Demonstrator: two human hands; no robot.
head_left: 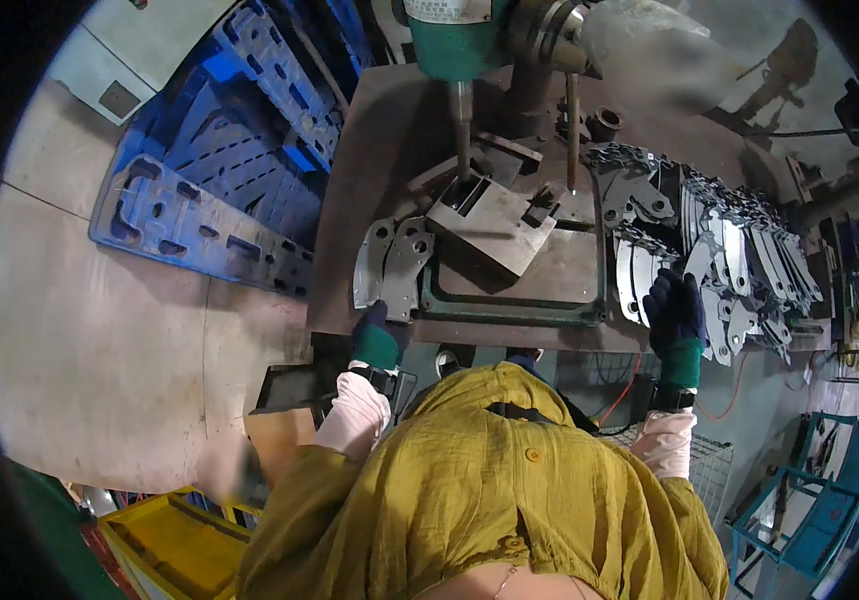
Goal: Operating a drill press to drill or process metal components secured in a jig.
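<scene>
My left hand [377,338], in a dark blue glove with a green cuff, is at the lower end of two curved grey metal plates [404,272] with holes, left of the drill press base. Its fingers are closed at the plates' lower edge, and the thumb side is partly hidden. Over on the right, my right hand [676,312], gloved alike, lies against a heap of similar metal plates [739,255]. Its fingers are apart, the tips next to a plate. Between the hands, a steel block fixture [494,225] sits under the drill press spindle [462,125].
The green drill press head [457,45] hangs above the brown worktable [374,125]. A green-rimmed base plate [509,310] holds the fixture. Blue plastic pallets [194,215] stand at the left. A yellow bin [174,545] and a blue metal rack [814,490] are lower down.
</scene>
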